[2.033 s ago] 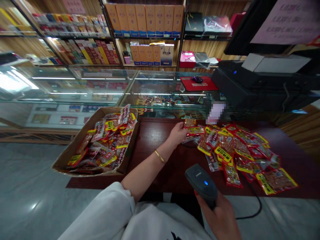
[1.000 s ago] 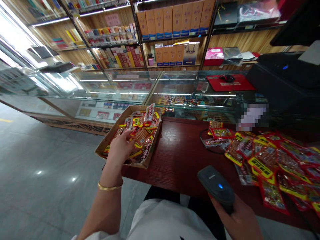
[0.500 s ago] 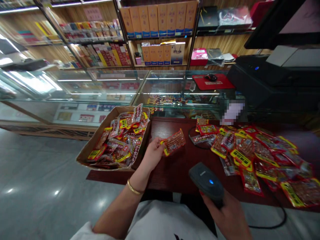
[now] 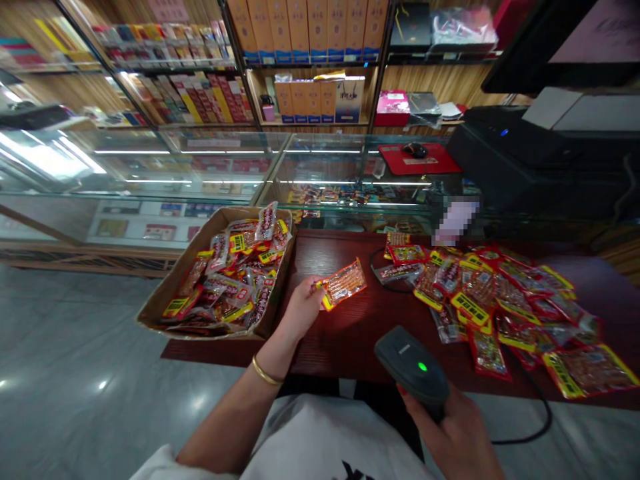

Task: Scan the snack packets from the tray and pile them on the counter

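Note:
Between the fingers of my left hand is one end of a red and yellow snack packet, held over the dark red tabletop. My right hand is wrapped round a black barcode scanner, whose small light glows green. The scanner's head points toward the packet, a short way apart from it. To the left stands an open cardboard box full of similar packets. On the right, a loose pile of snack packets covers part of the table.
A glass display counter runs behind the table, with a red mouse pad and a black mouse on top. A black cash register machine stands at the right. The scanner's cable loops beside the table's front edge.
The scanner's light has turned from blue to green, and the held packet looks more brightly lit. The view has shifted slightly; both hands keep their grip.

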Demonstrator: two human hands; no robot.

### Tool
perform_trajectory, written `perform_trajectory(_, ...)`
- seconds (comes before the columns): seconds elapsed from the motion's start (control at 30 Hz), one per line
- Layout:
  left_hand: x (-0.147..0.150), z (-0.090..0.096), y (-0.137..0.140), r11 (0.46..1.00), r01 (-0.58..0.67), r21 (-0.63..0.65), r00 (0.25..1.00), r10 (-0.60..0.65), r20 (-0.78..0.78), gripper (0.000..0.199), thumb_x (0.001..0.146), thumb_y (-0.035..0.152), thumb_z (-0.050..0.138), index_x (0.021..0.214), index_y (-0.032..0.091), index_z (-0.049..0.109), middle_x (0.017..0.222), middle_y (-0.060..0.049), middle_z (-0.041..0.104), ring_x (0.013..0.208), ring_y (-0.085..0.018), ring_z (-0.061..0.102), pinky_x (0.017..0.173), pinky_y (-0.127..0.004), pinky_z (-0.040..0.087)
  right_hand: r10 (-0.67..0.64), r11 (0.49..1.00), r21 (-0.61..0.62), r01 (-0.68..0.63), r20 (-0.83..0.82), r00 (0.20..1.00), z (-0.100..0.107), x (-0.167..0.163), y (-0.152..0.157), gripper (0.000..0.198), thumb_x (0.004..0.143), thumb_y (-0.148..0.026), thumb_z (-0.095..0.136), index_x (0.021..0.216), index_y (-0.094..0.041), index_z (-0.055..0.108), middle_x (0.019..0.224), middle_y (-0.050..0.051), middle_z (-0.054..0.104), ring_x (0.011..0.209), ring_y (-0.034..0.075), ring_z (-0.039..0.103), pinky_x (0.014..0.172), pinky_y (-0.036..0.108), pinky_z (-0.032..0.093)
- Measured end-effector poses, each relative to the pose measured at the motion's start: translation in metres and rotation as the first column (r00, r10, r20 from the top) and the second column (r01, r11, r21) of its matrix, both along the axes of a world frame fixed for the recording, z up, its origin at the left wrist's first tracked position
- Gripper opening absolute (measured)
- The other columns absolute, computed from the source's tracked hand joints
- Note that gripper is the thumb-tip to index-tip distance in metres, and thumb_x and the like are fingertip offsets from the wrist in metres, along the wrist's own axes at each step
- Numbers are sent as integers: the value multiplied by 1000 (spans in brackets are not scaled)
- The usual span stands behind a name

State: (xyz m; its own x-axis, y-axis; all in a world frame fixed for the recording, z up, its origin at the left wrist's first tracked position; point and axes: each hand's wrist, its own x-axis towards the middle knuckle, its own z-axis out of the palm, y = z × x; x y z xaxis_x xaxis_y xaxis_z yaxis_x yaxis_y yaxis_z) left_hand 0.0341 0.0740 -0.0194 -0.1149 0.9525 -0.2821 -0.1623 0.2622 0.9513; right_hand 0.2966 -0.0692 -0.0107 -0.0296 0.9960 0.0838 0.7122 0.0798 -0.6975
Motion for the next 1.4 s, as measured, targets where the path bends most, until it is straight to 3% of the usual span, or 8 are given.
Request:
perform_trajectory(0.23,21,-4,2,997,54,-54,982,-44,184,34,72,35,80,95,17,62,77,-1,72,62,-13,67,58,-23,55,-128,992,-23,126,-101,987,6,-8,4,32,88,-47,59,97,-20,76,92,11,81,87,30,77,78,35,59)
perform_trajectory(0.63,146,18,88,947,307,-95,874,-241,422,21,76,17,74,97,13,70,101,-14,77,88,-22,73,89,-42,57,-168,986,-17,167,-59,984,-2,15,0,31,88,-43,60,96,-18,76,87,10,81,78,27,78,73,32,62)
perform_trajectory(0.77,104,25,53,980,192,59,960,-200,197,39,73,16,78,111,20,71,125,-11,72,110,-24,69,100,-40,51,-126,992,-18,126,-25,992,-6,15,3,33,88,-44,60,97,-18,77,88,11,82,79,28,79,72,32,62)
perform_trajectory(0.9,1,52,11,929,175,326,961,-90,-261,31,84,26,68,114,20,70,120,-10,74,109,-22,70,100,-36,52,-176,983,-47,175,-7,984,-16,10,4,40,88,-55,57,96,-20,76,92,12,82,86,32,79,74,35,62)
perform_trajectory(0.97,-56,69,-4,931,149,333,838,60,-543,27,89,28,60,112,20,71,114,-9,77,106,-23,71,99,-36,52,-167,983,-68,168,25,986,-22,8,7,43,87,-59,57,95,-22,76,92,12,82,88,33,79,73,36,62)
perform_trajectory(1.03,-105,80,-17,962,105,254,570,151,-808,28,90,28,57,112,20,73,112,-10,77,105,-25,72,100,-40,52,-120,990,-70,123,45,992,-27,6,14,43,84,-61,59,93,-23,77,90,11,82,87,33,79,72,36,62)
perform_trajectory(1.17,-160,79,-30,989,142,-30,92,-43,-995,37,85,22,60,118,24,74,122,-11,75,120,-31,64,108,-45,44,-24,998,-48,26,43,999,-26,-1,24,40,84,-59,60,93,-24,77,90,9,82,87,31,79,74,34,62)
perform_trajectory(1.4,-164,63,-28,925,235,-297,-140,-270,-953,55,78,21,69,132,28,65,144,-10,63,138,-36,49,114,-56,31,65,998,-5,-65,78,995,-27,-6,23,38,84,-56,62,97,-24,78,89,8,83,85,31,80,75,32,63)
